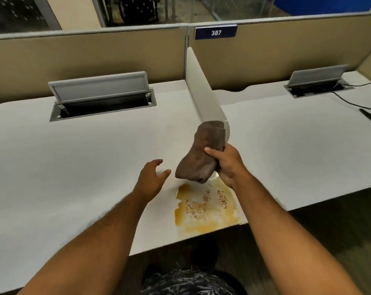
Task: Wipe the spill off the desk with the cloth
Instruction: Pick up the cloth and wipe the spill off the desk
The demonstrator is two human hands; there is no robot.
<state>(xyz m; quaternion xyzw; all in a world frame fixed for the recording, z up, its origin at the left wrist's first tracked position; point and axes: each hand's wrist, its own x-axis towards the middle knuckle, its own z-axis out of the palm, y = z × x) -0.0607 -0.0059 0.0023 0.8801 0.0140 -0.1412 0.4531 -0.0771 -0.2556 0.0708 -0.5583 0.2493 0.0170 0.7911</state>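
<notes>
Your right hand (225, 165) is clamped around the brown cloth (201, 152), thumb over the near face and fingers wrapped behind, holding it raised off the white desk (95, 156). From the head view the folded cloth stands tilted, its upper end toward 12 o'clock against the tip of the white divider (203, 90), its lower end hanging just above the far edge of the spill (205, 207). Whether the cloth touches the desk, you cannot tell.

Your left hand (151, 177) hovers at 9 o'clock from the cloth, fingers spread apart and gripping nothing, palm turned toward the cloth and just short of it.

The spill lies at 6 o'clock from the cloth, between your two forearms, a yellow-orange puddle with brown specks in its middle, reaching the near desk edge.

At 10 o'clock from your left hand, a grey cable hatch (101, 96) stands with its lid tilted up. A second hatch (318, 81) sits at 2 o'clock on the neighbouring desk, with a black cable (348, 102) running from it. A blue sign (216, 32) reading 387 hangs on the partition at 12 o'clock.
</notes>
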